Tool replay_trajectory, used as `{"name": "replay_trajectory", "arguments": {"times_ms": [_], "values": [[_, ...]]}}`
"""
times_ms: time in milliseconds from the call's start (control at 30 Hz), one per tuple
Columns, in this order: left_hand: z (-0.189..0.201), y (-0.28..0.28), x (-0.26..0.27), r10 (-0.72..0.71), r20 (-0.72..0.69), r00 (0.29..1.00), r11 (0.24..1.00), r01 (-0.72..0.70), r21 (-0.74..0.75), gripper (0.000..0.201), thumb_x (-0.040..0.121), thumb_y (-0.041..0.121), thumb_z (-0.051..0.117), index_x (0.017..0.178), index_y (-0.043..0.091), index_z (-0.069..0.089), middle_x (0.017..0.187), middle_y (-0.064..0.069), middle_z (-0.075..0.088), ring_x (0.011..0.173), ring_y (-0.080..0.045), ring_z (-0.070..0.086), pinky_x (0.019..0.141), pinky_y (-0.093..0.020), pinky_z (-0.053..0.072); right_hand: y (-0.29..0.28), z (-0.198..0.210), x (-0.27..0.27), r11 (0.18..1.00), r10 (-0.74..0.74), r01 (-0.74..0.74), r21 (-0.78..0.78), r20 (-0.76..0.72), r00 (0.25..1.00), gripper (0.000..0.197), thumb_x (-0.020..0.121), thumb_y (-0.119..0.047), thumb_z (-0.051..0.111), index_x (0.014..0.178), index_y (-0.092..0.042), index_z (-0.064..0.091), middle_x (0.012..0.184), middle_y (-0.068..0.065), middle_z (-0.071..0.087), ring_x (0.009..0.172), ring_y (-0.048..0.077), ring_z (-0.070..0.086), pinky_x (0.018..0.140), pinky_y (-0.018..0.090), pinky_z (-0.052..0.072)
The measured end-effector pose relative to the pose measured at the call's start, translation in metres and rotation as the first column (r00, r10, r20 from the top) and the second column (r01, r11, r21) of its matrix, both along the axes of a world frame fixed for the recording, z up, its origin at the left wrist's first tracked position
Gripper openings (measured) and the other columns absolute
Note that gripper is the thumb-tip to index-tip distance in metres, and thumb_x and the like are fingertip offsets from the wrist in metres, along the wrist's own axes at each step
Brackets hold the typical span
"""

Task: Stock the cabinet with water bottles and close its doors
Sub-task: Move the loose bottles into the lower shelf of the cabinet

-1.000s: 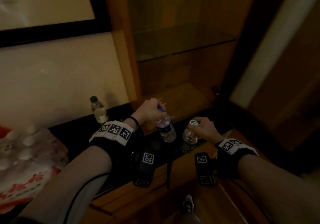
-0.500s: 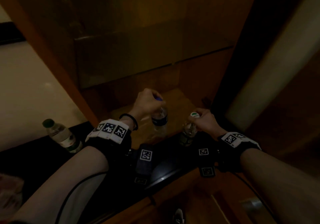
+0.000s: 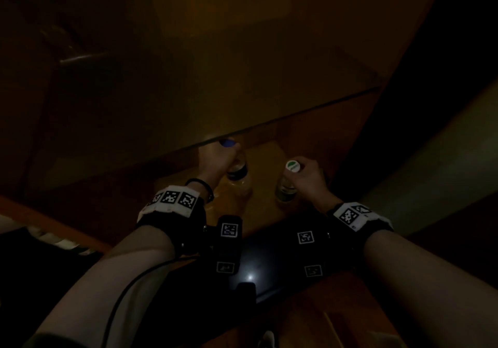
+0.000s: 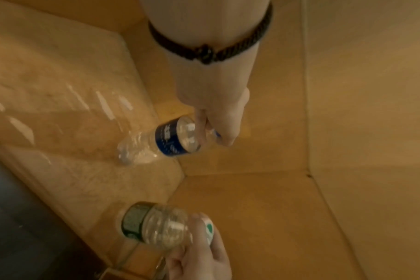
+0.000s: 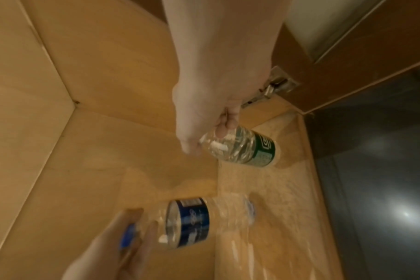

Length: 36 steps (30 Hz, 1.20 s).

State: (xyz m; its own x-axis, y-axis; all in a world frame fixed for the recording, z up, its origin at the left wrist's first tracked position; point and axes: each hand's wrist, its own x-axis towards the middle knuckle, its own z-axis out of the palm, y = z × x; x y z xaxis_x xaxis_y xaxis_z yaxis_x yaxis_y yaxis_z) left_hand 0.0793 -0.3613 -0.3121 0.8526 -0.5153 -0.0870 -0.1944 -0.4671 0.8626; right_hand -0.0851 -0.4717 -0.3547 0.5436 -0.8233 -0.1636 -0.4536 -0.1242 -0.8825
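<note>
My left hand (image 3: 219,156) grips the neck of a blue-labelled, blue-capped water bottle (image 4: 173,139), seen also as the blue-labelled bottle (image 5: 190,221) in the right wrist view. Its base is at the wooden cabinet floor (image 4: 252,217). My right hand (image 3: 307,175) grips the neck of a green-labelled bottle with a white and green cap (image 3: 292,166), shown as the green-labelled bottle (image 5: 247,147) close to the floor's front right. Both bottles are inside the cabinet, upright, side by side, under a glass shelf (image 3: 242,78).
The open right cabinet door (image 5: 372,56) hangs on a metal hinge (image 5: 273,85) just right of my right hand. A dark glossy counter (image 3: 264,264) runs along the cabinet's front. The cabinet's back wall (image 4: 360,94) stands behind the bottles.
Both hands have carried the bottles forward and down into the cabinet, under the glass shelf. My head has moved closer, so the counter's other bottle has left the view.
</note>
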Motion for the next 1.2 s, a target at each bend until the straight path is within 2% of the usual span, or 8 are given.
{"name": "replay_trajectory", "arguments": {"times_ms": [200,367,567,733,900,1000,1100,1200], "values": [[-0.012,-0.003,0.024,0.143,0.01,0.99,0.99,-0.143,0.001,0.027,0.086,0.022,0.068,0.063,0.025,0.056,0.067,0.006,0.059,0.06,-0.004,0.056,0.06,-0.03,0.052,-0.016,-0.002,0.011,0.995,-0.004,0.005,0.096,-0.011,1.0,0.027,0.087,-0.007,0.064,0.113,0.0,0.064,0.114,0.019,0.066,0.106,0.031,0.063,0.08,0.029,0.047],[-0.033,0.005,0.064,0.158,0.072,0.985,0.983,-0.164,0.085,0.011,0.08,0.035,0.074,0.081,0.027,0.067,0.092,0.0,0.073,0.084,-0.017,0.07,0.072,-0.036,0.061,-0.024,-0.007,0.018,0.985,0.06,-0.037,0.17,-0.13,0.99,0.036,0.09,-0.01,0.061,0.124,0.0,0.058,0.126,0.019,0.061,0.116,0.034,0.058,0.083,0.028,0.043],[-0.02,0.006,0.07,0.054,0.085,0.995,0.994,-0.062,0.089,0.03,0.085,0.027,0.069,0.113,0.019,0.062,0.105,0.001,0.062,0.094,-0.015,0.06,0.081,-0.034,0.054,-0.031,0.001,0.036,0.984,0.013,0.011,0.178,-0.134,0.991,0.035,0.092,-0.009,0.056,0.124,0.003,0.057,0.126,0.021,0.061,0.115,0.036,0.058,0.092,0.037,0.048],[-0.021,0.004,0.071,-0.031,0.076,0.997,0.99,0.02,0.142,0.019,0.091,0.024,0.062,0.109,0.017,0.062,0.104,-0.001,0.062,0.098,-0.014,0.054,0.063,-0.009,0.043,-0.027,0.001,0.035,0.976,0.07,-0.03,0.216,-0.18,0.981,0.041,0.094,-0.011,0.053,0.134,-0.002,0.046,0.133,0.019,0.053,0.12,0.036,0.052,0.097,0.038,0.045],[-0.023,0.011,0.063,-0.012,0.056,0.998,1.0,0.011,0.024,0.05,0.088,0.011,0.064,0.136,0.011,0.048,0.128,-0.01,0.057,0.118,-0.025,0.056,0.094,-0.039,0.052,-0.018,0.005,0.027,0.98,0.04,-0.019,0.196,-0.103,0.994,0.037,0.097,-0.007,0.045,0.133,0.001,0.045,0.128,0.027,0.055,0.109,0.037,0.057,0.092,0.046,0.048],[-0.02,0.022,0.05,-0.003,-0.027,1.0,0.998,0.001,-0.066,0.025,0.092,0.006,0.058,0.113,0.017,0.052,0.101,0.002,0.055,0.099,-0.019,0.059,0.08,-0.029,0.05,-0.008,0.007,0.022,0.968,0.038,-0.021,0.25,-0.061,0.997,0.05,0.096,-0.007,0.047,0.143,-0.016,0.032,0.132,0.026,0.053,0.101,0.035,0.058,0.077,0.043,0.052],[-0.023,0.035,0.034,-0.007,-0.004,1.0,1.0,0.008,0.026,0.005,0.097,0.008,0.05,0.095,0.012,0.047,0.085,0.005,0.042,0.088,-0.016,0.049,0.069,-0.023,0.044,0.007,0.005,0.017,0.953,0.031,-0.024,0.301,-0.019,0.999,0.055,0.097,-0.006,0.047,0.145,-0.022,0.026,0.124,0.028,0.055,0.1,0.045,0.061,0.062,0.034,0.049],[-0.028,0.048,0.029,-0.054,-0.054,0.997,0.992,0.059,0.108,0.036,0.094,0.011,0.054,0.128,0.007,0.043,0.13,-0.013,0.039,0.119,-0.03,0.044,0.095,-0.032,0.043,0.025,-0.003,0.011,0.965,0.082,-0.058,0.256,-0.084,0.993,0.05,0.095,-0.008,0.047,0.142,-0.021,0.033,0.106,0.014,0.059,0.077,0.023,0.059,0.063,0.033,0.051]]}}
